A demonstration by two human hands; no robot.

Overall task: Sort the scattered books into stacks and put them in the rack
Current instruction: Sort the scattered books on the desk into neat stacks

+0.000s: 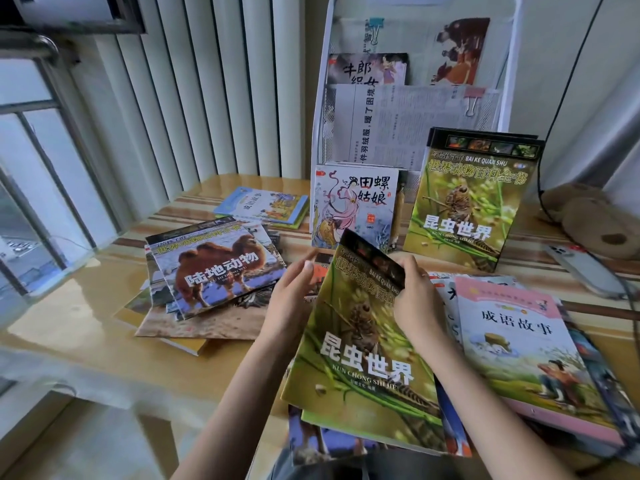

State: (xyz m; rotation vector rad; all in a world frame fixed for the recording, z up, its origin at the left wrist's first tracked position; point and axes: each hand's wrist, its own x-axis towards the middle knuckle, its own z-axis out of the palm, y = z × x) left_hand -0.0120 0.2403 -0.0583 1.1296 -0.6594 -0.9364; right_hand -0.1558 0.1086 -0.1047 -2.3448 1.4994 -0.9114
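Observation:
A green insect book [360,344] is tilted up above a low pile near the table's front edge. My right hand [417,296] grips its upper right edge, thumb on the cover. My left hand [294,289] rests with straight fingers along its upper left edge. A matching green insect book [467,199] leans upright in the bottom of the white rack [322,109], beside a white picture book [353,206]. A camel book [214,268] tops a messy pile at the left. A pink-edged story book [523,348] lies on a pile at the right.
Clipped newspapers and more books fill the rack's upper pockets. A small blue book [263,204] lies at the back left. A phone [585,268] with a cable and a brown plush toy [588,220] sit at the right. A window and radiator stand to the left.

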